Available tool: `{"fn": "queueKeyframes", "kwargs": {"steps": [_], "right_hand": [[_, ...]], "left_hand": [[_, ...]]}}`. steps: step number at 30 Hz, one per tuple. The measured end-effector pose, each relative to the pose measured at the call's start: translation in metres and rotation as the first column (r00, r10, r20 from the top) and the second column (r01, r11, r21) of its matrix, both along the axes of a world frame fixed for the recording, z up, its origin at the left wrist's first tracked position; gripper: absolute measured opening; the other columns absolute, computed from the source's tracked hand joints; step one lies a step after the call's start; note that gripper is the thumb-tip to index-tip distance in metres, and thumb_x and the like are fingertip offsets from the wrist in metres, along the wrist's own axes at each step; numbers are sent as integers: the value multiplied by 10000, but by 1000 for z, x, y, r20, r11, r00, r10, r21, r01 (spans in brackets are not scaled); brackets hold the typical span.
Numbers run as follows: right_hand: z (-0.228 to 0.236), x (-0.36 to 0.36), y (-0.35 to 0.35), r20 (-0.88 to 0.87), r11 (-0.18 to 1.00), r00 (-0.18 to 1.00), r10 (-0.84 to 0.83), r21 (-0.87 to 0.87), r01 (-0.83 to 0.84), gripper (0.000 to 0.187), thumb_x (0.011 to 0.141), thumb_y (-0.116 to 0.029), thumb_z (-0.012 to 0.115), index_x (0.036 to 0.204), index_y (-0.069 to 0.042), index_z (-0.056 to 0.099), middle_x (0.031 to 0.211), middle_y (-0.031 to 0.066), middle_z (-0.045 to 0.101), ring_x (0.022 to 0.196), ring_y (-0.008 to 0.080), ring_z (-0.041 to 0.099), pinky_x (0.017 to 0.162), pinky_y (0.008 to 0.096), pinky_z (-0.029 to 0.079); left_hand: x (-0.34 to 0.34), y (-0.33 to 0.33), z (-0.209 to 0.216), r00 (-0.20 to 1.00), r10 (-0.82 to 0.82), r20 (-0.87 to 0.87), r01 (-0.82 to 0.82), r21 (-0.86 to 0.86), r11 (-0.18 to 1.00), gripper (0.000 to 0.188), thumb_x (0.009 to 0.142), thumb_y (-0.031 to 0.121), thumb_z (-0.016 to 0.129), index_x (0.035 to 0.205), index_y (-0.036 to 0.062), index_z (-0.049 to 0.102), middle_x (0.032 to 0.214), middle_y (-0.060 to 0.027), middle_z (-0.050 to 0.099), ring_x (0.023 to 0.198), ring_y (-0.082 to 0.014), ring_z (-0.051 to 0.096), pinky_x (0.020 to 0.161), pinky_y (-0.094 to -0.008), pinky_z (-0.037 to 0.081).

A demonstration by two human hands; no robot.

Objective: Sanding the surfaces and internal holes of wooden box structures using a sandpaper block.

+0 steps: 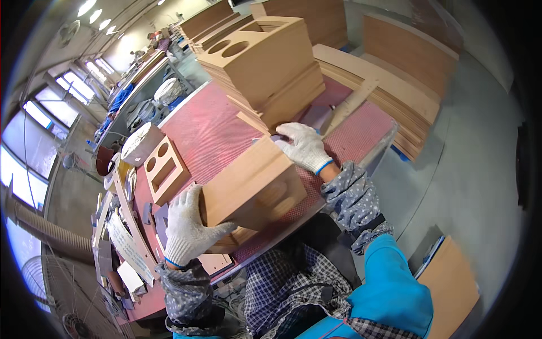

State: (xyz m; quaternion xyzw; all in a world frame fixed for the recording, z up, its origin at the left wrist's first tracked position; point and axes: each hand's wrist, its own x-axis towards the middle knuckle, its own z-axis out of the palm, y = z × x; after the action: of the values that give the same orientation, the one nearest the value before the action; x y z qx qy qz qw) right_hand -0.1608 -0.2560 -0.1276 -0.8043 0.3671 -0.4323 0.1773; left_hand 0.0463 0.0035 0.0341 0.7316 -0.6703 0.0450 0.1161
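Observation:
A light-brown wooden box [248,183] lies tilted on the red table, close to my body. My left hand [192,229], in a white knit glove, grips its left end, with fingers on the side and thumb across the near edge. At the box's far right corner is my right hand [305,148], gloved too, its fingers bent. A sliver of grey-purple shows by those fingertips; what they hold is mostly hidden. Just beyond stands a stack of wooden panels [271,73], its top one cut with two round holes and a rectangular opening.
A wooden panel with holes [167,169] lies on the red ribbed tabletop [197,121] at left, near a big tape roll [142,144] and clutter. A flat wooden stick [353,104] lies at right. More boards [389,85] are piled beyond the table's right edge. A fan [62,299] stands lower left.

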Motion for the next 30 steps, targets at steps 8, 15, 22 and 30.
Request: {"fn": "queueKeyframes", "kwargs": {"steps": [8,15,22,30], "right_hand": [[-23,29,-39,-440,975,870,223,108,-196,357,944,-335,643,1227,-118,670,1199,152,686,1118,377,652,956,494,533],[-70,52,-69,-601,956,795,82,-180,-234,262,980,-300,569,1147,-119,657,1089,191,709,1056,372,689,909,486,557],[12,20,-45,-149,966,969,196,200,-164,289,976,-314,577,961,-35,648,920,242,708,883,439,684,762,505,524],[40,-64,22,294,952,956,-6,295,-85,175,980,-169,610,1028,-24,694,777,62,639,699,149,575,675,329,500]], "left_hand": [[1,-1,2,998,35,-55,-32,57,998,947,593,432,926,1344,4,538,1259,-211,607,1181,-409,573,1023,-495,464],[-2,2,8,995,81,-57,-76,82,994,995,578,488,933,1357,18,531,1229,-208,600,1172,-415,561,1027,-513,452],[-2,2,5,998,37,-48,-36,21,999,968,613,572,895,1310,-3,548,1171,-215,619,1126,-408,589,1002,-499,470],[1,3,2,991,39,-124,-38,10,999,897,576,394,913,1299,-1,556,1223,-221,607,1179,-435,555,1046,-511,434]]}}
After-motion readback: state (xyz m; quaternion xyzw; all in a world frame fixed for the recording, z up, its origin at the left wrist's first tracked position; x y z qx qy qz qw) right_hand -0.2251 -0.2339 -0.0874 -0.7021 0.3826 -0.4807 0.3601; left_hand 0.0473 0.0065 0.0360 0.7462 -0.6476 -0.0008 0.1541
